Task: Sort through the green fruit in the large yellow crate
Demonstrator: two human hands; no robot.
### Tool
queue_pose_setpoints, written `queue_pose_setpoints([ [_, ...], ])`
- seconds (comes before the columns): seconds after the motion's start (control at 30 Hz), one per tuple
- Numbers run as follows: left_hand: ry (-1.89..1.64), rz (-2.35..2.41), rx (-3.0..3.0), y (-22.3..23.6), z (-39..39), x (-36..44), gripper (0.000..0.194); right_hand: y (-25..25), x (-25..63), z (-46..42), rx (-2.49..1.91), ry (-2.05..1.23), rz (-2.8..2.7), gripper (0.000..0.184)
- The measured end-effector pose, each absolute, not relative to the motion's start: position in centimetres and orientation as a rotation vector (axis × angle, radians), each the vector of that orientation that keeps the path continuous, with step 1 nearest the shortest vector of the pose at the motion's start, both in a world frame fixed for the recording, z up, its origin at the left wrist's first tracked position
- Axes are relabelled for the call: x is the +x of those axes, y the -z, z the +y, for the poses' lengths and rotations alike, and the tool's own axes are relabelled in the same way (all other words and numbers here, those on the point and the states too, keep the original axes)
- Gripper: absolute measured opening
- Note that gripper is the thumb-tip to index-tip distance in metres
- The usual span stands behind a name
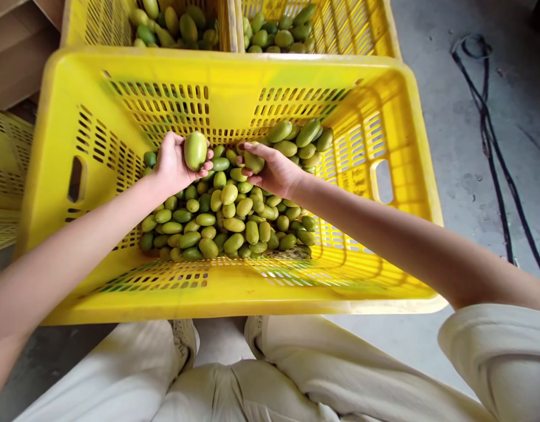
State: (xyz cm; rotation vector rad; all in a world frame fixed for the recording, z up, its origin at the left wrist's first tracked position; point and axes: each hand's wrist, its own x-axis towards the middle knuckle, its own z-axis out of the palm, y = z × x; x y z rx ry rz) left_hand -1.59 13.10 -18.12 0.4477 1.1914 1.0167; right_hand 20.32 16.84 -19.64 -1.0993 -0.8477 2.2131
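Note:
My left hand (170, 163) is closed around a pale green oval fruit (195, 150), its fingers curled beneath and behind it. To the right, my right hand (276, 170) grips another green oval fruit (253, 162), partly covered by the thumb and fingers. Both hands are inside a large yellow plastic crate (235, 302), above a pile of similar green and yellowish fruit (232, 225). Several larger fruits (296, 140) lie heaped in the crate's far right part, just beyond my right hand.
Two more yellow crates stand against the far side, with fruit in the left one (107, 23) and right one (355, 26). Cardboard (21, 50) and another crate (6, 164) are at the left. A black cable (494, 135) lies on the concrete floor.

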Motion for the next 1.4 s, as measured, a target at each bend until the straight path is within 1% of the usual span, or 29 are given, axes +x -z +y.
queue_pose_setpoints([
  [0.13, -1.002, 1.182, 0.495, 17.5, 13.2, -1.1, 0.025, 20.0, 20.0, 17.1, -1.113, -2.271, -0.734, 0.030],
  [0.33, -1.103, 1.234, 0.527, 18.0, 13.5, -1.3, 0.012, 20.5, 19.5, 17.2, -1.032, -2.150, -0.795, 0.031],
  [0.43, -1.155, 1.292, 0.536, 18.6, 13.9, -1.5, 0.013, 20.3, 19.6, 17.2, -1.033, -2.106, -0.832, 0.030],
  [0.53, -1.213, 1.367, 0.486, 18.8, 14.2, -1.5, 0.019, 20.5, 19.8, 17.5, -1.091, -2.105, -0.845, 0.030],
  [0.6, -1.200, 1.385, 0.428, 18.6, 14.3, -1.5, 0.023, 20.7, 19.9, 17.6, -1.125, -2.116, -0.846, 0.032],
  [0.67, -1.156, 1.364, 0.407, 18.5, 14.3, -1.8, 0.022, 20.9, 20.0, 17.7, -1.144, -2.128, -0.826, 0.033],
  [0.8, -1.141, 1.246, 0.455, 18.4, 14.3, -2.4, 0.016, 20.6, 20.0, 17.6, -1.139, -2.201, -0.687, 0.019],
  [0.9, -1.136, 1.150, 0.473, 18.4, 14.5, -2.5, 0.013, 20.3, 19.8, 17.4, -1.108, -2.238, -0.663, 0.015],
  [1.0, -1.118, 1.107, 0.533, 18.2, 14.6, -2.2, 0.011, 20.2, 19.6, 17.2, -1.088, -2.214, -0.710, 0.018],
  [1.1, -1.123, 1.144, 0.592, 18.1, 14.3, -2.0, 0.011, 20.1, 19.4, 17.1, -1.094, -2.164, -0.720, 0.025],
  [1.2, -1.082, 1.239, 0.626, 18.1, 14.0, -2.2, 0.020, 20.1, 19.5, 17.2, -1.129, -2.135, -0.711, 0.029],
  [1.33, -1.061, 1.270, 0.667, 18.4, 13.6, -2.6, 0.022, 20.0, 19.7, 17.4, -1.125, -2.133, -0.789, 0.033],
  [1.4, -1.074, 1.291, 0.681, 18.4, 13.6, -2.8, 0.026, 19.9, 19.8, 17.4, -1.084, -2.133, -0.812, 0.031],
])
